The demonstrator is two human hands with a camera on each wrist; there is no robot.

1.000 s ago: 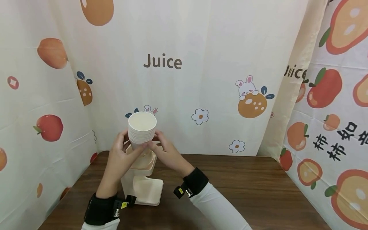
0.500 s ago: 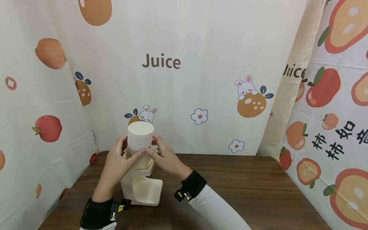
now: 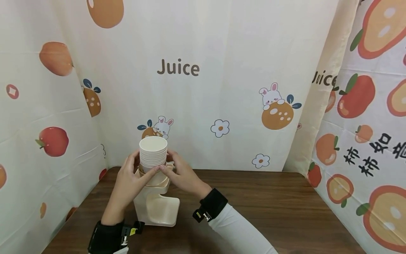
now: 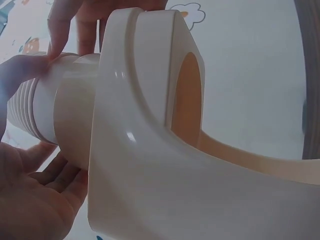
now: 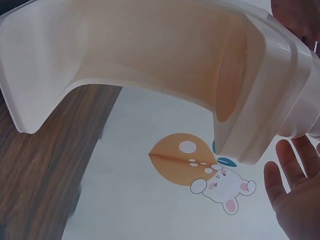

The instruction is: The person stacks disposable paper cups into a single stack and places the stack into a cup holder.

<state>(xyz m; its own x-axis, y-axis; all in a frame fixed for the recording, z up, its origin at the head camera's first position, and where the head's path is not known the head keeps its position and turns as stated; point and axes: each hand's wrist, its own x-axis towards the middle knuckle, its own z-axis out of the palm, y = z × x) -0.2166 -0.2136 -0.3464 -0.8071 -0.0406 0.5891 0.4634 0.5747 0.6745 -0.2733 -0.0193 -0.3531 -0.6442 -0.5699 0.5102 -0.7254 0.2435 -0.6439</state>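
Observation:
A stack of white paper cups (image 3: 153, 151), mouths upward, stands in the round collar (image 4: 75, 110) on top of a cream cup dispenser (image 3: 162, 211). My left hand (image 3: 131, 176) holds the stack from the left, its thumb across the near side. From the right, my right hand (image 3: 185, 173) holds the same stack, and the two thumb tips meet in front. The left wrist view shows ribbed cup rims (image 4: 24, 107) beyond the collar. In the right wrist view the fingers (image 5: 290, 162) reach alongside the collar, with most of the stack out of frame.
The dispenser stands on a dark brown wooden table (image 3: 253, 204), left of its middle. A white curtain (image 3: 196, 98) printed with fruit, flowers and rabbits hangs behind, and similar printed cloth (image 3: 342, 158) closes in both sides.
The cup stack has come down into the dispenser's collar, both hands lowering with it. Over the last half second it sank only slightly and shifted a little left.

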